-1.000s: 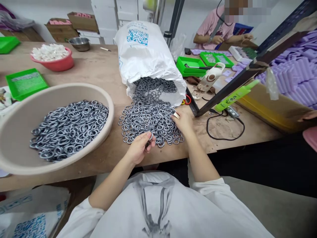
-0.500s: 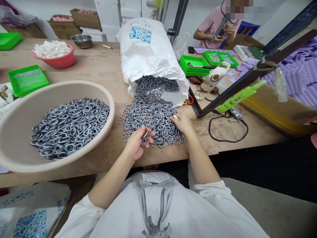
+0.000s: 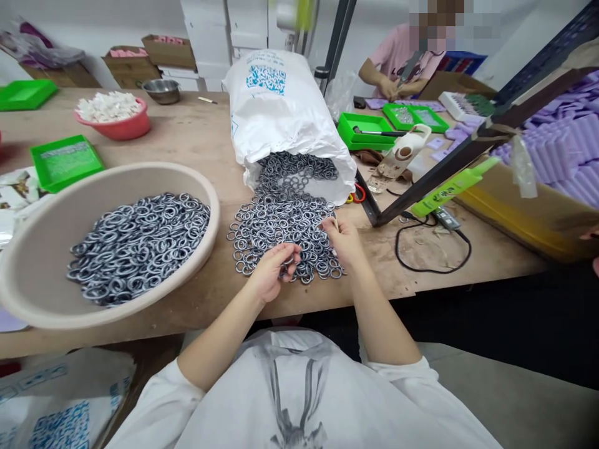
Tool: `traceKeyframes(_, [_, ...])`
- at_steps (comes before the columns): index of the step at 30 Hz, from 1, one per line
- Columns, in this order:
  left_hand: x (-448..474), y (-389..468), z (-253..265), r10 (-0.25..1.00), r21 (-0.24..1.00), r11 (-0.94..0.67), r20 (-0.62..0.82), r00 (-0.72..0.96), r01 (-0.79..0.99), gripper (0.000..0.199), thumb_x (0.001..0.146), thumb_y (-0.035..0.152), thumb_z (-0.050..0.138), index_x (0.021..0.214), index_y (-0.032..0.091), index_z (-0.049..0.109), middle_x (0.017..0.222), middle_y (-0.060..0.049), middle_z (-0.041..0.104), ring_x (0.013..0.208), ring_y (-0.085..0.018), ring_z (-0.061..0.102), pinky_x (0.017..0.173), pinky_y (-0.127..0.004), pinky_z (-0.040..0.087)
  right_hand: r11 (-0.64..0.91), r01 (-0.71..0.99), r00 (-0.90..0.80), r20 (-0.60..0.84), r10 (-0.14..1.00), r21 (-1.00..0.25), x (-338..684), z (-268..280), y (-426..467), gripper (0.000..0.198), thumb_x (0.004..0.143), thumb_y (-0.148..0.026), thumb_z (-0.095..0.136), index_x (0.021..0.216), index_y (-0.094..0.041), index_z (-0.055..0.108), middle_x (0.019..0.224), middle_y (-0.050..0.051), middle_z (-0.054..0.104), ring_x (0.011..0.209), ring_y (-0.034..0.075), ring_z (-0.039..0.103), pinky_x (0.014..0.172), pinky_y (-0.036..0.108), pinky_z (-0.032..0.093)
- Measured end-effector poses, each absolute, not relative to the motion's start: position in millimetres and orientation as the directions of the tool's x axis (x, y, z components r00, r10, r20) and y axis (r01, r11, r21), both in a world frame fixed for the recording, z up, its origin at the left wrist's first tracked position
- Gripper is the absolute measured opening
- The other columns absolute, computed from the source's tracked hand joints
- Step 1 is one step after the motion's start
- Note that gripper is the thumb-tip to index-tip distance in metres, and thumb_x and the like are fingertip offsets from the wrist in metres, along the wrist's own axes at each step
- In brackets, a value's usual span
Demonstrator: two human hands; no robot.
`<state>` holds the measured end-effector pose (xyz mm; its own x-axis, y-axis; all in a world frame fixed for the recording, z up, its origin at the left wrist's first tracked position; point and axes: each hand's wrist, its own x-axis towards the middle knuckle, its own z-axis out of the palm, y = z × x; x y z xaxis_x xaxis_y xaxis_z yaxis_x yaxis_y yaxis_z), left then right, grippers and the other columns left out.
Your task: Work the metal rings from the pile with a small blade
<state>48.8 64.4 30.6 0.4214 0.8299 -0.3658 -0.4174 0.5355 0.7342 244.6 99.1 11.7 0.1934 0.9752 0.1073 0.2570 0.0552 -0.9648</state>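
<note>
A pile of shiny grey rings [image 3: 262, 227] spreads over the table in front of a tipped white sack [image 3: 285, 118] with more rings in its mouth. My left hand [image 3: 274, 268] is at the near edge of the pile, fingers curled round at least one grey ring, partly hidden by the fingers. On the pile's right side, my right hand [image 3: 344, 240] pinches a small pale stick-like piece; its exact kind is unclear. To the left stands a large beige basin [image 3: 28, 280] holding a heap of the same grey rings.
A pink bowl [image 3: 133, 128] of white pieces, green trays [image 3: 68, 168] and a metal bowl [image 3: 161, 91] stand at back left. A dark metal frame [image 3: 421, 178], bottle [image 3: 405, 149], black cable [image 3: 397, 249] and carton [image 3: 524, 218] of purple pieces lie right. Across the table sits a co-worker [image 3: 397, 62].
My left hand has moved slightly right, closer to my right hand, and its fingers have closed in more. My right hand has turned a little. The view has tilted up slightly.
</note>
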Motion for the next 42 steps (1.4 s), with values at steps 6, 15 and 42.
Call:
traceKeyframes(6, [57, 63, 33, 0.690, 0.643, 0.667, -0.339, 0.640, -0.378, 0.054, 0.074, 0.065, 0.074, 0.083, 0.014, 0.060, 0.067, 0.004, 0.049, 0.044, -0.002, 0.035, 0.038, -0.014, 0.022, -0.107, -0.202, -0.085, -0.091, 0.992, -0.974, 200, 23, 66, 0.046, 0.074, -0.066, 0.074, 0.082, -0.023, 0.061, 0.056, -0.006, 0.052, 0.043, 0.010, 0.048, 0.044, 0.024, 0.038])
traceKeyframes(15, [57, 53, 36, 0.854, 0.799, 0.453, -0.261, 0.451, -0.396, 0.050, 0.072, 0.060, 0.076, 0.073, 0.016, 0.051, 0.062, 0.004, 0.050, 0.045, -0.003, 0.035, 0.040, -0.016, 0.022, 0.147, 0.082, 0.017, 0.149, 0.989, -0.986, 197, 25, 63, 0.042, 0.082, -0.062, 0.069, 0.075, -0.021, 0.071, 0.070, 0.001, 0.059, 0.060, 0.014, 0.055, 0.059, 0.030, 0.044])
traceKeyframes(42, [47, 47, 43, 0.861, 0.747, 0.472, -0.278, 0.426, -0.467, 0.047, 0.071, 0.052, 0.079, 0.071, 0.018, 0.046, 0.055, 0.009, 0.040, 0.044, -0.003, 0.030, 0.044, -0.017, 0.022, 0.414, 0.668, -0.263, 0.323, 0.909, -0.619, 194, 62, 32, 0.052, 0.096, -0.056, 0.050, 0.059, -0.021, 0.040, 0.060, -0.003, 0.043, 0.056, 0.011, 0.038, 0.055, 0.028, 0.024])
